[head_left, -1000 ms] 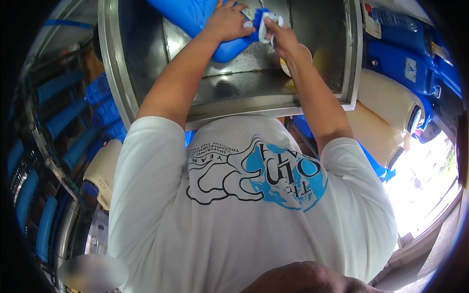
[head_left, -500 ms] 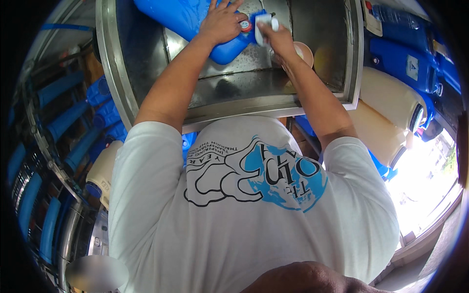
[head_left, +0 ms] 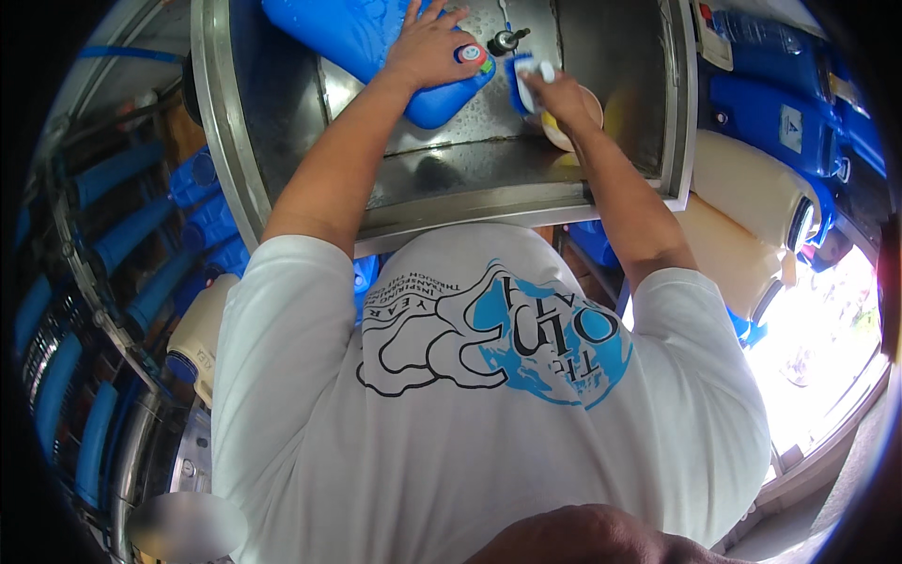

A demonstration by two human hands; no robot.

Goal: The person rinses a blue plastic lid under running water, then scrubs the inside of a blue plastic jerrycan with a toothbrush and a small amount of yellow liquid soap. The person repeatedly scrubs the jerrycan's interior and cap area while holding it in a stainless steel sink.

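Observation:
A wet blue plastic jug [head_left: 442,105] lies tilted in a stainless steel sink [head_left: 460,216]. My left hand [head_left: 423,47] lies on top of it with fingers spread, close to its round red-and-white cap [head_left: 469,54]. In my right hand [head_left: 560,97] is a scrub brush [head_left: 522,85] with a white handle and blue bristles, held to the right of the jug and apart from it. Partly under that hand sits a pale round bowl [head_left: 592,105] with something yellow in it. A dark fitting [head_left: 508,40] stands by the jug's cap end.
Blue jugs [head_left: 766,103] and cream jerrycans [head_left: 752,183] are stacked to the right of the sink. More blue containers [head_left: 202,221] and a cream jerrycan [head_left: 194,338] stand on the left, beside a rack with blue bars [head_left: 113,235]. Bright light enters at the lower right.
My right hand has drawn the brush away from the jug, to the right and slightly nearer. The dark fitting now shows. My left hand stays on the jug.

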